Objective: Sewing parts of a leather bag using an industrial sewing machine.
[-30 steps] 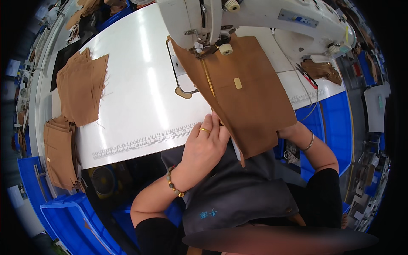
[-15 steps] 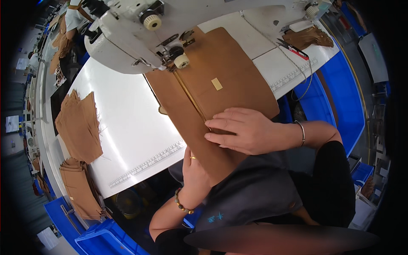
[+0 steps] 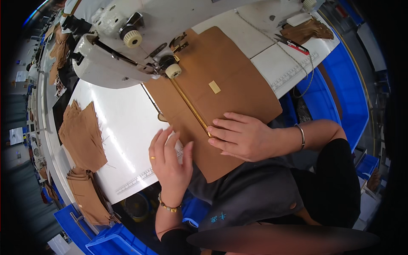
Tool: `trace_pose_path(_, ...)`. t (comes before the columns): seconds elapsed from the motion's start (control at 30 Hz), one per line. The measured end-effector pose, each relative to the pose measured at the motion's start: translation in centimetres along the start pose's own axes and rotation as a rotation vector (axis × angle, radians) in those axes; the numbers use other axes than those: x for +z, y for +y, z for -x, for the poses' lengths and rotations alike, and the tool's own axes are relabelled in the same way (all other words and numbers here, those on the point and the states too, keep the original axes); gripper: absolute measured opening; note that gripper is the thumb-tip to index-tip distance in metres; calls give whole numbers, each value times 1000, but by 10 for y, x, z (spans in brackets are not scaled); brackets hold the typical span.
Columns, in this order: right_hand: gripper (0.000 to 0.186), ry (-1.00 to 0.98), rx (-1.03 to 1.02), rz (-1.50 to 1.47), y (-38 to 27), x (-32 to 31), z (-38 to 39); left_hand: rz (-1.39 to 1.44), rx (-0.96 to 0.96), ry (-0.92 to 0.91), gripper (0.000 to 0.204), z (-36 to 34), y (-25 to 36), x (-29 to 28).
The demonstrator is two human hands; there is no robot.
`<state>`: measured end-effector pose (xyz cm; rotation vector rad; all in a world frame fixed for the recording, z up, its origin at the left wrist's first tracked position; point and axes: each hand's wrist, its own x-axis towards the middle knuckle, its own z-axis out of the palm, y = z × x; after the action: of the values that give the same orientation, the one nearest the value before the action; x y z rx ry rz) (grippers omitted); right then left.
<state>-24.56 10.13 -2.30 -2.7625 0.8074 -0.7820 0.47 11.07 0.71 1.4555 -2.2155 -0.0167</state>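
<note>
A brown fabric panel (image 3: pixel 240 68) lies under the presser area of the white sewing machine (image 3: pixel 106 59), with a gold zipper (image 3: pixel 187 100) along it and a small pale label (image 3: pixel 214 86). My right hand (image 3: pixel 244 140) lies open on the panel, fingertips over the zipper's lower end. My left hand (image 3: pixel 168 163) is open beside the panel's lower left edge, fingers loosely curved and apart, holding nothing; whether its fingertips touch the fabric, I cannot tell.
Stacks of brown pieces (image 3: pixel 83 138) lie at the table's (image 3: pixel 121 127) left. At right are black-and-red snips (image 3: pixel 295 44), a cord (image 3: pixel 310 85), more brown scraps (image 3: pixel 306 30) and blue bins (image 3: pixel 348 102). A blue bin (image 3: pixel 106 242) stands at lower left. Another person's arm shows at top left.
The panel has swung anticlockwise, showing more zipper. My right hand has come onto its top and moved slightly down. My left hand has come out from beneath its edge and now stands open at left.
</note>
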Motion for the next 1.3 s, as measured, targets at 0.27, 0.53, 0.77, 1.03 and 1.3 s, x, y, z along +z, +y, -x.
trace_pose_path(0.27,42,-198,49,-276,39,-15,-26,91,55,-292,74,-24,3,13)
trace_pose_path(0.53,77,-166,50,-27,52,-12,-47,225,13,-220,83,-16,-5,20)
trace_pose_path(0.77,84,-256,9,24,49,-16,-53,184,23,-204,93,-19,-3,23)
trace_pose_path(1.03,85,-296,19,12,49,-20,-53,57,84,-300,87,-33,3,12)
trace_pose_path(1.3,86,-315,10,39,56,-23,-52,-11,102,-261,85,-36,9,16)
